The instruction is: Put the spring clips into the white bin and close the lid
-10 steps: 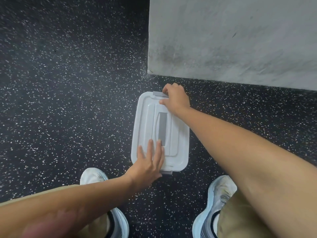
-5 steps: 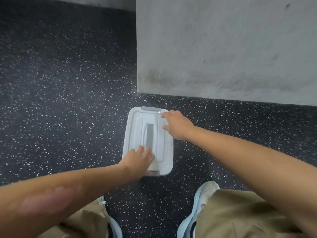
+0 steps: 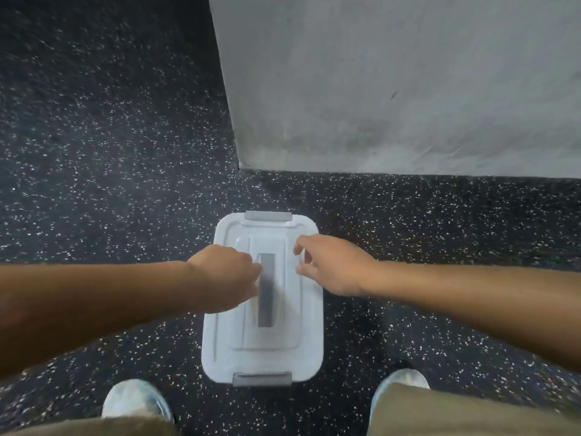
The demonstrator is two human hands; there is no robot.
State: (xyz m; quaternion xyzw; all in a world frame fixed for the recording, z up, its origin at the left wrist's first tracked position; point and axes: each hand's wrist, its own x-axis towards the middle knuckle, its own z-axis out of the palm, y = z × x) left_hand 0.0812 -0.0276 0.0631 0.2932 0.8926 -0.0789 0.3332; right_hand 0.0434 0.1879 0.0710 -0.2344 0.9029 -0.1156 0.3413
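A dark floor flecked with white speckles fills most of the head view, and a grey concrete wall rises from it at the upper right, its corner edge slanting down to meet the floor just beyond the bin. The white bin sits on the floor between the person's feet, its long side running away from the camera, and its lid lies flat on top, covering the whole opening (so nothing inside can be seen, the spring clips included). A grey strip runs down the middle of the lid, and a grey latch sits at the far end with another grey latch at the near end; both lie against the rim. No brand, label or writing can be read on the bin, the lid or anywhere else, partly because the frame is blurred. The left hand comes in over the left half of the lid with its fingers curled loosely inward, holding nothing. The right hand hovers over the right half with fingers partly spread and bent, also holding nothing. Two pale shoes show at the bottom edge below tan trousers.
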